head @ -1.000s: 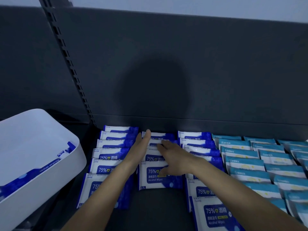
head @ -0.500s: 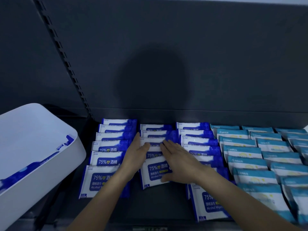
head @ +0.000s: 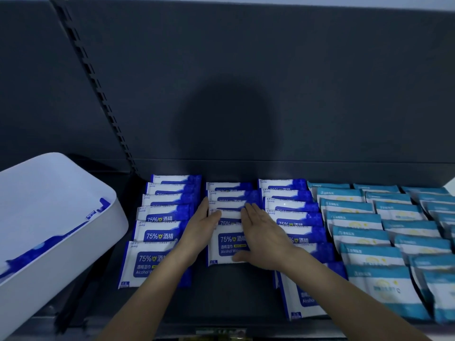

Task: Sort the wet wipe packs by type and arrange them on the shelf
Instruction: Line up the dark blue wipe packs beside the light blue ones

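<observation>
On the shelf, middle blue row: both hands on the wipe packs.
Front wipe pack lies flat at the near end of the middle row, with overlapping packs behind it. Left hand lies along the row's left edge, fingers straight and together, touching the packs. Right hand rests flat on top, fingers straight and close, thumb at the front pack's near edge. Left blue row and right blue row flank it; teal packs farther right. White bin at left, holding blue packs.
</observation>
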### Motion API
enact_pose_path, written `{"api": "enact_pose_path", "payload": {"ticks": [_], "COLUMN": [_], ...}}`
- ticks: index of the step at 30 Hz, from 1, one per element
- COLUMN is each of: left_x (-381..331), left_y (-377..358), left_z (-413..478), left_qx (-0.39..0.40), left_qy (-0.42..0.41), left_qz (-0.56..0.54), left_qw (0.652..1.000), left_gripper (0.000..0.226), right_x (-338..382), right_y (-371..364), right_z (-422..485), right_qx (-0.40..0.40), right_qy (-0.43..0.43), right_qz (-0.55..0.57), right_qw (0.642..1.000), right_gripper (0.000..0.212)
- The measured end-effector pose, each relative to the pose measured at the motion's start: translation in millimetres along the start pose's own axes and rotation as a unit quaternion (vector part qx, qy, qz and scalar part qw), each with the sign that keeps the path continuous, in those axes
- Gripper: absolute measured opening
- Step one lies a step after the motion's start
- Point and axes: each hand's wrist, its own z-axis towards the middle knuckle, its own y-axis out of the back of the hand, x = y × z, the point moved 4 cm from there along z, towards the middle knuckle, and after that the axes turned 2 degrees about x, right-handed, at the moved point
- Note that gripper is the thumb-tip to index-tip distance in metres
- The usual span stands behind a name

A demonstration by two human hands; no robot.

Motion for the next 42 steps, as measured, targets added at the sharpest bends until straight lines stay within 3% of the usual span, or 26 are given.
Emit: {"api": "enact_pose_path", "payload": {"ticks": [2,11,19,31,42], "left_x": [1.3,3.5,6.5,5.3,-16.6], "left_y": [-1.7,-4.0,-6.0,-6.1,-12.2], "left_z": [-2.2,0.8,4.7,22.5,29.3], "left_qx": [-0.003,-0.007,-0.006,-0.027,-0.041], "left_qy": [0.004,0.006,-0.010,-0.005,-0.033], "left_qz": [-0.016,-0.034,0.007,0.088,0.060], "left_qw": [1.000,0.999,1.000,0.996,0.997], "left_gripper": [0.029,0.036,0.031,0.043,0.023], "right_x": [2.6,7.6,11.9,16.2,13.9], "right_y": [-0.9,-5.4,-13.8,-19.8,-15.2], "right_z": [-4.2,-11.0,-13.3,-5.1,-11.4], "right_qx": [0.000,-0.004,-0.022,-0.010,-0.018], "right_qy": [0.014,0.031,-0.026,-0.007,0.026], "right_qz": [0.002,-0.008,0.023,0.042,0.024], "right_qw": [1.000,0.999,0.999,0.999,0.999], "right_gripper": [0.113,0.108,0.104,0.092,0.097]}}
